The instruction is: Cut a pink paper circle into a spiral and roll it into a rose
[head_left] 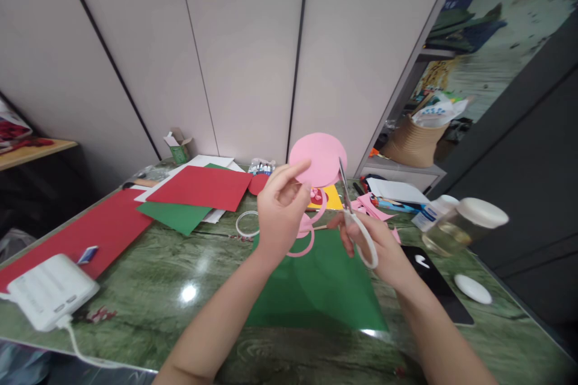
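Between the thumb and fingers of my left hand (283,204) is a round pink paper disc (318,156), raised above the table. My right hand (370,240) grips white-handled scissors (365,240), whose blades point up and meet the disc's right edge. Whether the blades are parted is hard to see. Below the hands lies a green paper sheet (320,289). A curled pink paper strip (307,249) hangs or lies between the hands, partly hidden by the left one. Pink paper scraps (372,207) lie behind my right hand.
Red sheets (198,186) and a green sheet (178,216) overlap at left. A white power adapter (52,292) sits at front left. At right are a black phone (436,289), a white oval case (472,289) and a lidded jar (465,225). Pale cabinet doors (253,60) stand behind.
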A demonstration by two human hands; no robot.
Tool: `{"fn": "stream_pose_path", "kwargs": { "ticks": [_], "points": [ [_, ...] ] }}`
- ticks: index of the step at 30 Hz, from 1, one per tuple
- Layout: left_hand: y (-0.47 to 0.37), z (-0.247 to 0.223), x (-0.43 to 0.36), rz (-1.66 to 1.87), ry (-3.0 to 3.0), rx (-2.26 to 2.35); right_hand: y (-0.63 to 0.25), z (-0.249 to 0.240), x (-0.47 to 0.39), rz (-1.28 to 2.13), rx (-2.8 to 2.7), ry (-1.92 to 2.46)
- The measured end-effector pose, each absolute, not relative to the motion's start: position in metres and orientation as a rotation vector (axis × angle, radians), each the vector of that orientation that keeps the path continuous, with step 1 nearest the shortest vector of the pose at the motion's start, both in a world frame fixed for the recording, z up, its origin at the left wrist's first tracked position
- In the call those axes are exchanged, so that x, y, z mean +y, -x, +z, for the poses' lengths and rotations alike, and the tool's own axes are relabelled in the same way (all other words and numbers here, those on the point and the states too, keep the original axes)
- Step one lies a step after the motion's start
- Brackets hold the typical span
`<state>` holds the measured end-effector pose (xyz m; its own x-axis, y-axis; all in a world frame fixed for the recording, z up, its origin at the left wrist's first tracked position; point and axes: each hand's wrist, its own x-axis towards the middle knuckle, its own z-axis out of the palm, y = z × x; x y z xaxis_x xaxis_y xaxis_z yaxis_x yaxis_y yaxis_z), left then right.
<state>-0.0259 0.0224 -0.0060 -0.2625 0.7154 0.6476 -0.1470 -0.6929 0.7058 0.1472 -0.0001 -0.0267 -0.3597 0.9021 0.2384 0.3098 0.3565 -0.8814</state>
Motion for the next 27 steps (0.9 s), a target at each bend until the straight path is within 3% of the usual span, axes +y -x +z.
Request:
{"fn": "stream_pose_path", "kwargs": {
  "ticks": [27],
  "points": [
    [0.0256,-0.0015,0.0163,1.966,-1.469,0.744,-0.1484,-0.0291,-0.0017,0.970,-1.879,0.969]
  ]
}}
